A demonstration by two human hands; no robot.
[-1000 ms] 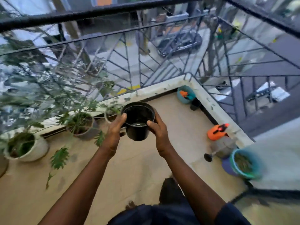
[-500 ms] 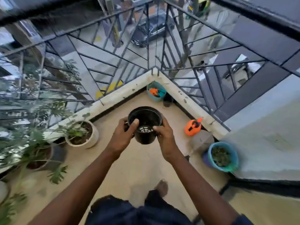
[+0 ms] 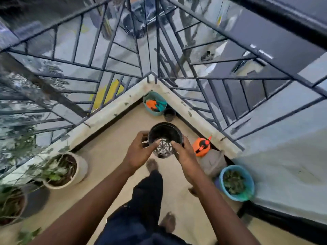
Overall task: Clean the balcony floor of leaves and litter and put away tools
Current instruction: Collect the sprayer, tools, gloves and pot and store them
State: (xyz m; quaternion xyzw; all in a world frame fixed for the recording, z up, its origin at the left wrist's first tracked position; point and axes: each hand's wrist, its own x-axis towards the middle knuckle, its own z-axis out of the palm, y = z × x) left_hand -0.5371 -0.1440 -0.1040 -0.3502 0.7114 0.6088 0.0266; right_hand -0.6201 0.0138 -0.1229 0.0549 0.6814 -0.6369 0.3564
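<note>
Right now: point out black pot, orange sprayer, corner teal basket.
black pot (image 3: 166, 132), head view, far inner wall.
orange sprayer (image 3: 196, 148), head view, orange body.
corner teal basket (image 3: 154, 113), head view, front outer wall.

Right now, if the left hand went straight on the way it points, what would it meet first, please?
The black pot that the left hand grips; beyond it, probably the small dark pot in the corner, depth unclear.

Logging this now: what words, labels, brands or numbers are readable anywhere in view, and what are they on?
None can be read.
The black pot, gripped by the left hand and the right hand, shows no label.
The orange sprayer shows no print.
The yellow street marking is too blurred to tell.
</note>
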